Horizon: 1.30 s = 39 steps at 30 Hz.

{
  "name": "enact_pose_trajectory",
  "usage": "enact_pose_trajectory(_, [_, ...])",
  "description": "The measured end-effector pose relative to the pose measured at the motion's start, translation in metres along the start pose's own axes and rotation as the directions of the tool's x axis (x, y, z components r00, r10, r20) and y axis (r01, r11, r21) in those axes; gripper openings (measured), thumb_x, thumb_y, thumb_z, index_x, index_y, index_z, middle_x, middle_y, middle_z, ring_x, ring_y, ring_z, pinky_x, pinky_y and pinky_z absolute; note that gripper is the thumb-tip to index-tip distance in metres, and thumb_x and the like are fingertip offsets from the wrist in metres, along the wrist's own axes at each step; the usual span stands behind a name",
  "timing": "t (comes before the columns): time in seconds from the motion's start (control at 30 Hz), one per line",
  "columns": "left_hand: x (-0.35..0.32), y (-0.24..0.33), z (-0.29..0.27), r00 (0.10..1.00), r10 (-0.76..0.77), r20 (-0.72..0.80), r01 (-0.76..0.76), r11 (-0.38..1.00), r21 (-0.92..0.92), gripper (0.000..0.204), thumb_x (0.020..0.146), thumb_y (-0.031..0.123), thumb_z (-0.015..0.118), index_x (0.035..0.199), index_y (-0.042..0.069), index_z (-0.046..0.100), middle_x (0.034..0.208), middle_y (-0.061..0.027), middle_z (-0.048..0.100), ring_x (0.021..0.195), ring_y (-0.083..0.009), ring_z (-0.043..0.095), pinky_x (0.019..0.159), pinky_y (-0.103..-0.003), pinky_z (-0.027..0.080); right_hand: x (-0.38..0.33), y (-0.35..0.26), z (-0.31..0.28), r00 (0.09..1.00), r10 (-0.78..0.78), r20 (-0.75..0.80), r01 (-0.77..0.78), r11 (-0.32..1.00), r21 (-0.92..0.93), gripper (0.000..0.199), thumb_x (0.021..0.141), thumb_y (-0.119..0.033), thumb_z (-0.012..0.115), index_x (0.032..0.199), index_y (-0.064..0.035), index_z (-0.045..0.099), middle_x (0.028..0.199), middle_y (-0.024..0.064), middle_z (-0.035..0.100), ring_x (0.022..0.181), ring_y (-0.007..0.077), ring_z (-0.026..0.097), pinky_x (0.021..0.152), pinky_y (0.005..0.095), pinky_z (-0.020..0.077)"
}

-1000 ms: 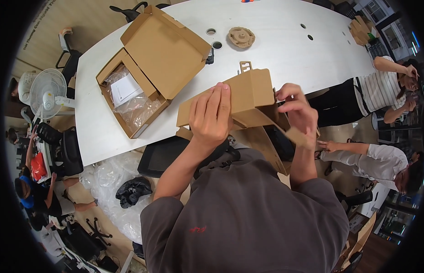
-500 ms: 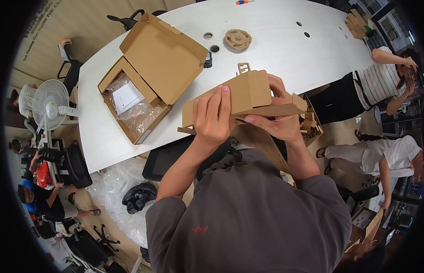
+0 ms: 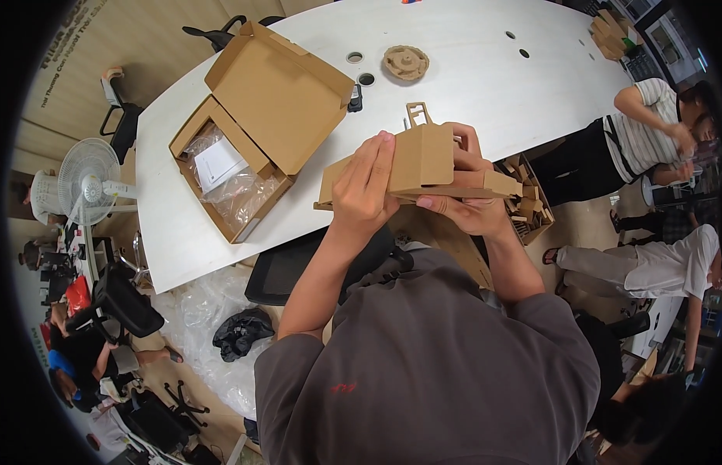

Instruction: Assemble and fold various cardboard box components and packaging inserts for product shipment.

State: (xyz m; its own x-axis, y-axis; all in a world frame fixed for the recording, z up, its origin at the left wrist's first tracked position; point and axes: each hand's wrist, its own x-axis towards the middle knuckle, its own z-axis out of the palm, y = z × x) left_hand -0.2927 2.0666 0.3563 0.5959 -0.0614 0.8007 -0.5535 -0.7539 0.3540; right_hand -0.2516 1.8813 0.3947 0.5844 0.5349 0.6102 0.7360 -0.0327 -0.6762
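You hold one brown folded cardboard piece (image 3: 423,167) up in front of you, above the near edge of the white surface (image 3: 469,85). Your left hand (image 3: 365,190) clamps its left side, fingers pressed together; your right hand (image 3: 466,205) pinches its right underside. On the surface lie one open brown cardboard box (image 3: 252,128) at the left and one round cardboard disc (image 3: 405,62) farther off.

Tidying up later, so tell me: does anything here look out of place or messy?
Yes. Crumpled clear plastic wrap and a black bag lie on the floor beside the white table. The open cardboard box overhangs the table edge slightly. Both hands, left hand and right hand, hold a folded cardboard piece.
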Motion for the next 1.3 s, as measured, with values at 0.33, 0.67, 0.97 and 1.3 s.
enact_pose_trajectory(0.33, [-0.002,0.004,0.005,0.999,-0.027,-0.023,0.024,0.994,-0.107,0.064,0.057,-0.008,0.063,0.120,-0.008,0.059,0.109,-0.0221,0.064,0.096,-0.0371,0.066,0.080,-0.039,0.056,-0.008,0.000,-0.002,1.000,0.030,0.005,-0.031,0.998,0.050,0.031,0.073,-0.033,0.082,0.090,-0.0084,0.076,0.107,0.0063,0.068,0.117,0.0334,0.041,0.099,0.0494,0.0355])
enact_pose_trajectory(0.67, [0.001,0.008,0.009,0.995,-0.096,0.007,0.096,0.984,-0.152,0.050,0.069,-0.003,0.068,0.119,-0.002,0.063,0.103,-0.0191,0.069,0.089,-0.0319,0.070,0.072,-0.034,0.058,-0.012,0.015,-0.009,1.000,-0.002,0.003,0.002,0.999,0.054,0.032,0.071,-0.021,0.084,0.098,-0.0065,0.074,0.113,0.0062,0.065,0.118,0.0301,0.043,0.097,0.0460,0.0392])
enact_pose_trajectory(0.97, [0.021,-0.004,-0.015,0.895,-0.089,0.438,0.359,0.728,-0.585,0.066,0.078,0.018,0.071,0.137,0.002,0.047,0.146,-0.0181,0.034,0.133,-0.0345,0.039,0.106,-0.044,0.038,0.009,0.065,-0.022,0.871,0.331,0.364,-0.482,0.721,0.497,0.052,0.074,-0.011,0.082,0.120,-0.0058,0.058,0.115,0.0033,0.061,0.109,0.0147,0.057,0.094,0.0324,0.0454])
enact_pose_trajectory(1.3, [0.030,-0.038,-0.010,0.897,0.044,0.441,0.229,0.806,-0.545,0.035,0.080,0.020,0.075,0.110,0.006,0.063,0.120,-0.0091,0.059,0.110,-0.0278,0.058,0.095,-0.039,0.046,0.013,0.079,-0.009,0.827,0.348,0.442,-0.548,0.675,0.494,0.044,0.075,-0.014,0.081,0.114,-0.0074,0.062,0.107,0.0033,0.067,0.104,0.0147,0.061,0.095,0.0337,0.0447])
